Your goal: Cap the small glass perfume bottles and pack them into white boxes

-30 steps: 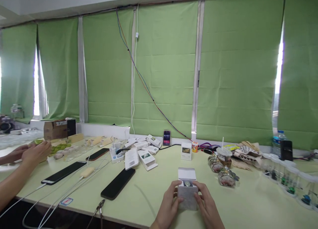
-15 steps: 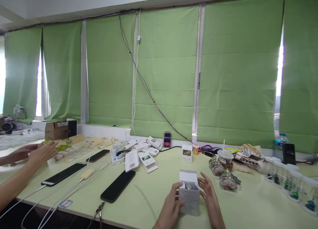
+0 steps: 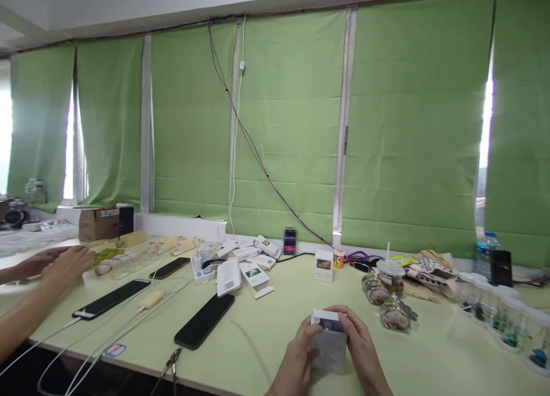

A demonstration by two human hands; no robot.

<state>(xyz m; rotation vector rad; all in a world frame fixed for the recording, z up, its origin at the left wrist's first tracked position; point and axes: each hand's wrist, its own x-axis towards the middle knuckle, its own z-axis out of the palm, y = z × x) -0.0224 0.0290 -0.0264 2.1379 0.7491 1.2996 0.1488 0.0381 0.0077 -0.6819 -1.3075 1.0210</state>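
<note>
A small white cardboard box [image 3: 329, 353] stands near the table's front edge, between my two hands. My left hand [image 3: 298, 350] grips its left side, with the thumb in front and a finger at the top edge. My right hand [image 3: 358, 341] holds the right side, its fingers at the top by the flap [image 3: 325, 314]. The flap leans over the opening, and something dark shows inside; I cannot make out what it is. Further back, another white box [image 3: 323, 266] with a picture on its front stands upright.
Left of my hands lie a black phone [image 3: 204, 321], pliers [image 3: 171, 364] and white cables. Several flattened white boxes [image 3: 228, 277] are piled behind. Clear packets [image 3: 395, 316], a lidded cup [image 3: 390, 271] and clear jars [image 3: 507, 321] stand right. Another person's hands [image 3: 71, 264] work at far left.
The box's raised top flap has been folded down toward the opening. My right hand has closed in from spread fingers to hold the box's upper right side.
</note>
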